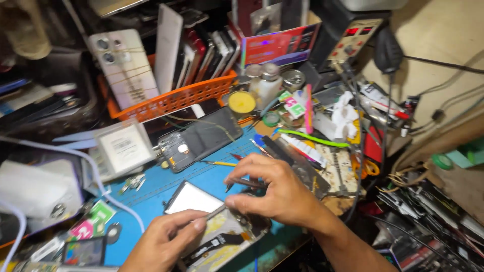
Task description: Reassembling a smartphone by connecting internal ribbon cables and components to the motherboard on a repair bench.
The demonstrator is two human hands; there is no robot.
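Left hand [169, 241], lowest in view and nearest the camera, is curled with fingers pressed together, pinching a thin metal tool [216, 211] whose tip points up toward the right hand. Right hand [275, 194] arches over the far end of the opened phone [217, 226], thumb and forefinger closed on a slim dark pair of tweezers [242, 182]; the other fingers rest bent on the phone's edge. Opened phone lies flat on the blue mat [212, 174], near its front edge, back off, pale inner plate and dark strips exposed. Judgement: light, thin, stiff but fragile; the exposed inner parts and ribbon-like strips look easily torn, so it is best held by the outer frame edges, not the middle. Smooth frame is likely slippery under fingertips. Second dark phone frame [201, 138] lies further back on the mat, apart from both hands; orange basket [171, 98] of phones stands behind it.
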